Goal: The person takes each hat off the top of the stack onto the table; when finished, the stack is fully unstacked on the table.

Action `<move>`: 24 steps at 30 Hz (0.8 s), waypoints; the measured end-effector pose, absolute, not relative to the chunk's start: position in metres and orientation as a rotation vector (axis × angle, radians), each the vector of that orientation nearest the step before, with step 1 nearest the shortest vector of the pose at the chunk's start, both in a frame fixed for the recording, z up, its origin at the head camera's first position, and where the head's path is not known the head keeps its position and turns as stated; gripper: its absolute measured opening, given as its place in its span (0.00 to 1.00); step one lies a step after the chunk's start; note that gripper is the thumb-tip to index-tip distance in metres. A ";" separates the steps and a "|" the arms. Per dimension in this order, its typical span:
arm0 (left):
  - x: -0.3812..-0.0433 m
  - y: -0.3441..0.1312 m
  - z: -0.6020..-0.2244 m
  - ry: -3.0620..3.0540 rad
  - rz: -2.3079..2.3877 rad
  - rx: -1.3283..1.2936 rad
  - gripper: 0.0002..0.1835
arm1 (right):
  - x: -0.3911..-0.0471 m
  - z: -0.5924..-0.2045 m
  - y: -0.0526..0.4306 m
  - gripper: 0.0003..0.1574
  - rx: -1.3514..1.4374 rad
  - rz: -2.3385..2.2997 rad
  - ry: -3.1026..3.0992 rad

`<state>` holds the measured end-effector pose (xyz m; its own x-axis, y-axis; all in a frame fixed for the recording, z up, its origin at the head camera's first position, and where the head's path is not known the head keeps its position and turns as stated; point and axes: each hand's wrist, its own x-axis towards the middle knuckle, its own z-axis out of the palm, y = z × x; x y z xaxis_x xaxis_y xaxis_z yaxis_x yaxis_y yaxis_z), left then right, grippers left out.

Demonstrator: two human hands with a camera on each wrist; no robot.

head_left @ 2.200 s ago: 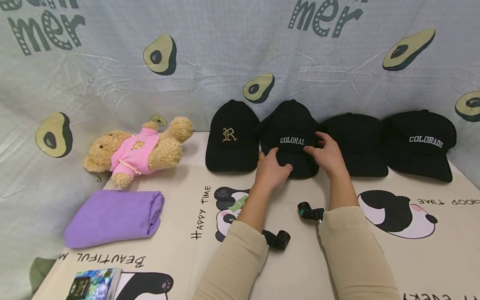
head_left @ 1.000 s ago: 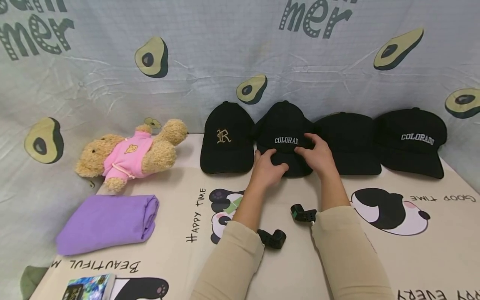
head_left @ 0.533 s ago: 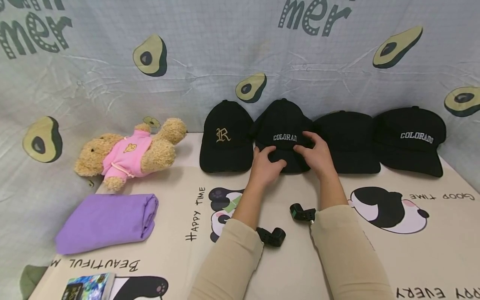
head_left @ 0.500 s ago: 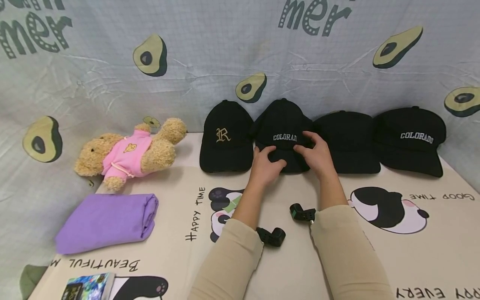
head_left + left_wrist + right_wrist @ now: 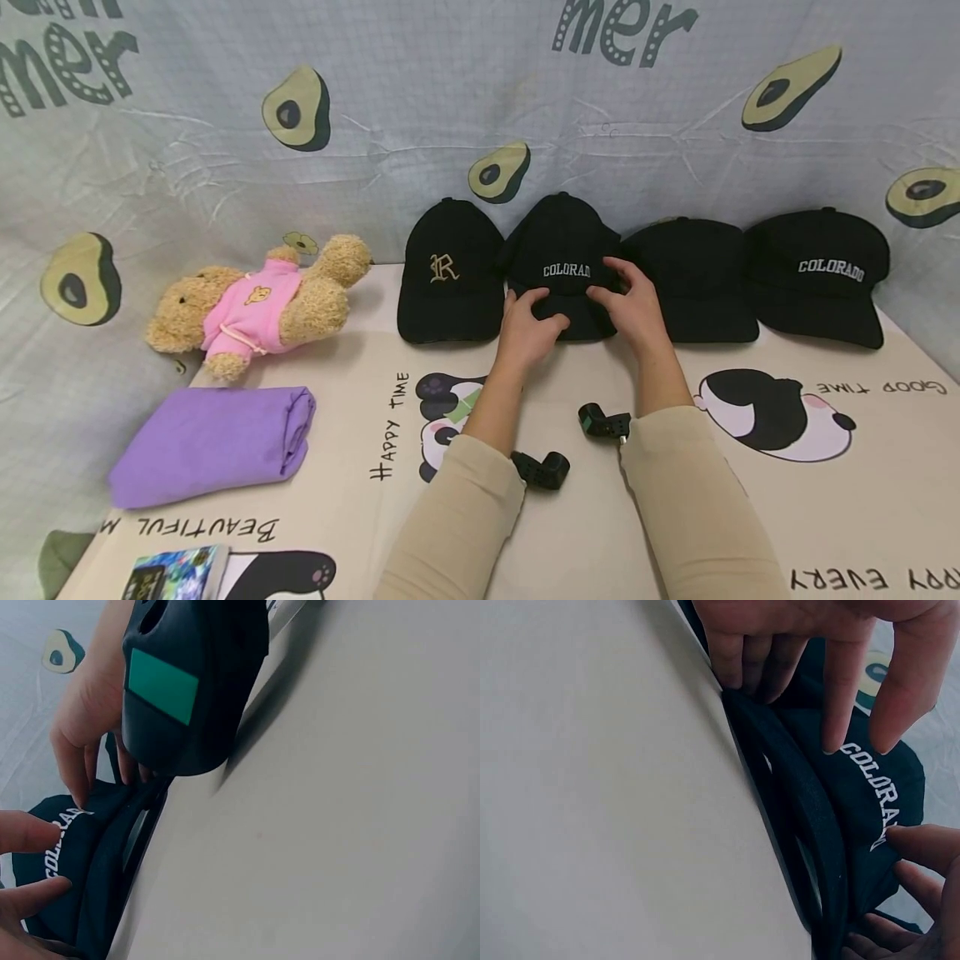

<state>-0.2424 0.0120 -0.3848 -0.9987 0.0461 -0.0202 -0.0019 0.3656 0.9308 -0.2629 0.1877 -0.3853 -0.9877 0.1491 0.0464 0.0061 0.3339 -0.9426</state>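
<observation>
A black baseball cap [image 5: 564, 237] lettered COLORADO stands second from the left in a row of caps against the back sheet. My left hand [image 5: 522, 332] holds its left side, thumb and index finger spread over the brim. On the other side my right hand [image 5: 639, 310] grips the cap, thumb and index finger on the front panel by the last letters. In the right wrist view, the lower fingers of the left hand [image 5: 780, 622] lie along the brim edge. The right hand's remaining fingers are hidden in the head view.
A black cap with a gold R [image 5: 448, 275] stands to the left; a plain black cap [image 5: 686, 279] and another COLORADO cap [image 5: 817, 275] to the right. A teddy bear in pink [image 5: 255, 308], a folded purple cloth [image 5: 213, 446] and a small colourful book [image 5: 176, 575] lie left.
The held cap has shifted slightly back toward the sheet, its brim rising relative to the neighbouring caps. Both hands have moved with it; the head view has drifted a little.
</observation>
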 end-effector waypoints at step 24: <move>-0.241 0.018 -0.381 2.676 1.681 0.071 0.28 | -0.261 -0.378 0.180 0.36 -0.194 1.713 -2.351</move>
